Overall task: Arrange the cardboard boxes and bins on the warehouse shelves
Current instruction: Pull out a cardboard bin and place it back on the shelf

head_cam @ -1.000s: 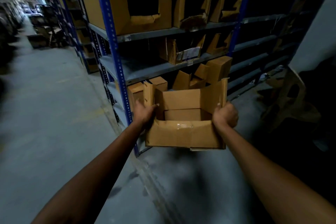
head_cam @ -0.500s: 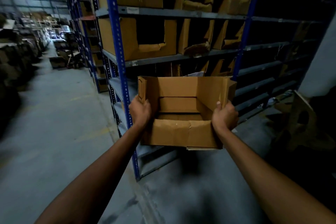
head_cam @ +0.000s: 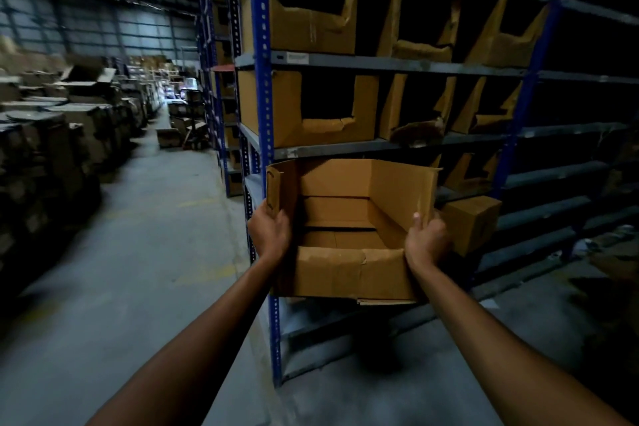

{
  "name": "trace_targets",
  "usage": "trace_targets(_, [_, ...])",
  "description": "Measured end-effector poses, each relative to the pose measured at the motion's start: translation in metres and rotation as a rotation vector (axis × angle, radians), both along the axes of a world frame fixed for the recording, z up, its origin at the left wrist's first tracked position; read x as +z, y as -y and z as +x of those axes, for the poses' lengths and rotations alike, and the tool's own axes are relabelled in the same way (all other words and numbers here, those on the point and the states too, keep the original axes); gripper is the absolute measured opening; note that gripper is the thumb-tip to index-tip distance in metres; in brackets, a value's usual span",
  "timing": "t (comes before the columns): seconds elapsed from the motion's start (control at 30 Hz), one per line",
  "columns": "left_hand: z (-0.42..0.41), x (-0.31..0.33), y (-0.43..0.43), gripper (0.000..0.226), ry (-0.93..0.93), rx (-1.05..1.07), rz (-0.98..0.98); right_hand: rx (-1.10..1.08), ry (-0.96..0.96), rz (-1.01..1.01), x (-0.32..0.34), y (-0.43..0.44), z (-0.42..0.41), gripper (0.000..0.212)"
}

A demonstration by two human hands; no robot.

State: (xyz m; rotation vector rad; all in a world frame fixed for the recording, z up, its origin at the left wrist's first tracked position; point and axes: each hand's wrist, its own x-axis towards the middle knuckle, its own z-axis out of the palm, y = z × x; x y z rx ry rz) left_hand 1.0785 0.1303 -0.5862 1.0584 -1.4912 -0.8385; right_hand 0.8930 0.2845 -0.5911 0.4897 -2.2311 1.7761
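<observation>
I hold an open-topped cardboard box (head_cam: 345,273) in front of me, level with a middle shelf of the blue-posted rack (head_cam: 264,107). My left hand (head_cam: 269,232) grips its left wall and my right hand (head_cam: 427,239) grips its right wall, thumb over the rim. The box is empty inside, and a loose flap sticks out under its front edge. Cut-front cardboard bins (head_cam: 307,111) stand on the grey shelves (head_cam: 397,63) above it.
A small closed carton (head_cam: 472,221) sits on a shelf just right of the box. The shelves at far right are dark. Stacked cartons (head_cam: 52,135) line the left of the concrete aisle (head_cam: 145,252), and more boxes lie on the floor further down.
I have lifted the box from near the lower shelves up to the middle shelf and moved it closer to the rack. Both hands kept their grip.
</observation>
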Motion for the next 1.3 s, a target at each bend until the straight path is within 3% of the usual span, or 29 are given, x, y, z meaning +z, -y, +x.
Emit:
trace_targets(0.4, [-0.072, -0.051, 0.008, 0.016, -0.089, 0.004, -0.086, 0.046, -0.069, -0.009, -0.019, 0.053, -0.096, 0.026])
trace_targets(0.77, [-0.127, -0.071, 0.001, 0.026, -0.031, 0.033, -0.165, 0.219, 0.025, -0.008, -0.053, 0.061, -0.174, 0.031])
trace_targets(0.83, [-0.142, -0.074, -0.007, 0.023, -0.028, 0.072, -0.112, 0.286, 0.135, 0.064, -0.058, 0.059, -0.192, 0.035])
trace_targets(0.93, [-0.158, -0.093, -0.013, 0.014, -0.062, 0.173, 0.09, 0.425, 0.374, 0.372, -0.072, 0.057, -0.211, 0.045])
trace_targets(1.03, [-0.164, -0.109, -0.01, 0.016, -0.083, 0.241, 0.2, 0.574, 0.437, 0.511, -0.076, 0.054, -0.219, 0.045])
trace_targets(1.1, [-0.17, -0.108, -0.012, 0.02, -0.025, 0.265, 0.246, 0.612, 0.439, 0.545, -0.073, 0.055, -0.225, 0.043])
trace_targets(1.23, [-0.167, -0.103, -0.004, 0.033, 0.302, 0.302, 0.345, 0.669, 0.402, 0.58, -0.067, 0.066, -0.233, 0.036])
trace_targets(1.3, [-0.163, -0.101, 0.004, 0.045, 0.34, 0.266, 0.345, 0.685, 0.399, 0.593, -0.068, 0.078, -0.237, 0.03])
